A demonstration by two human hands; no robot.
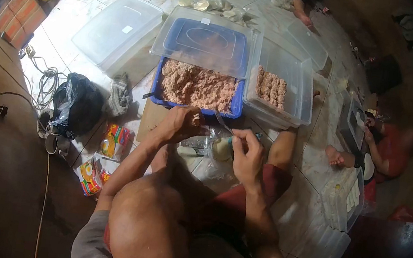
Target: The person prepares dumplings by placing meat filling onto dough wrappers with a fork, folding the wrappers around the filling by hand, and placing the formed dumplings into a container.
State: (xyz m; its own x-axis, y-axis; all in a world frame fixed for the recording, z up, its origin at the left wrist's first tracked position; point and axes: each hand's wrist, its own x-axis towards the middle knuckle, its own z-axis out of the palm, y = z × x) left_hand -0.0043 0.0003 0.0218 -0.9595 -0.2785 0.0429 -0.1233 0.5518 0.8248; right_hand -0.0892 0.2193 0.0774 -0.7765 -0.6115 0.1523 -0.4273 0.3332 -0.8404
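Observation:
A blue tub [241, 99] holds a pinkish minced mixture [199, 87], with a clear lid [203, 37] lying over its far part. At the tub's near edge, my left hand [182, 123] is closed around a small lump of the mixture. My right hand [248, 150] grips the handle of a metal utensil [222, 121], whose tip is close to the tub's near rim. To the right, a clear container [299, 97] bears rows of shaped mixture pieces [271, 88].
Left are a clear lid [118, 28], a black plastic bag [77, 101], a cloth [118, 95], a mug [56, 144], cables and colourful packets [114, 141]. Another person [397, 149] sits right, beside clear containers [343, 196]. Another person's foot [302, 15] shows at the top.

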